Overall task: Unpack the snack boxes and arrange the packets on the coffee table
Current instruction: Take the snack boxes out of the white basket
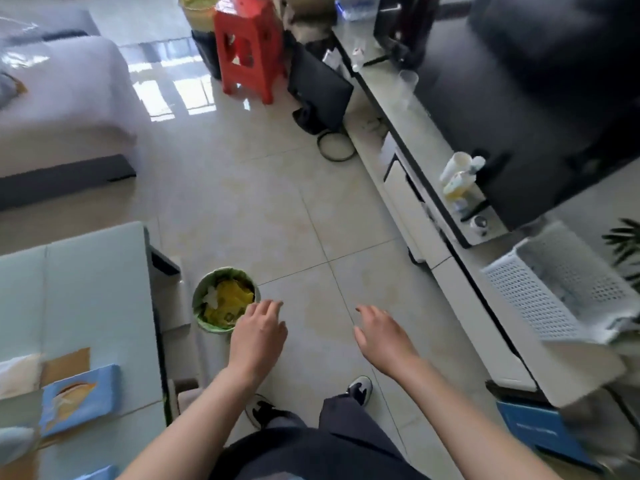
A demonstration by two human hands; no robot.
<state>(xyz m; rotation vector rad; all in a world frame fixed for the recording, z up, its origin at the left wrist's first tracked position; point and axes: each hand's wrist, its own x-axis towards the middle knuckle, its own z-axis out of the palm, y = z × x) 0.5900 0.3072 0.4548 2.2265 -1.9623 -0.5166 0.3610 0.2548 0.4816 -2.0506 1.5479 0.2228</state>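
Observation:
A pale green coffee table fills the lower left. On its near part lies a blue snack box with a bread picture, over brown cardboard. A white packet shows at the left edge. Beside the table stands a small green-lined bin holding yellow wrappers. My left hand hovers just right of the bin, fingers relaxed, holding nothing. Over bare floor tiles my right hand is held out, fingers loose and empty.
A TV cabinet with bottles and a white perforated basket runs along the right. A blue box sits on the floor at lower right. A red stool and a sofa stand further off. My feet are below.

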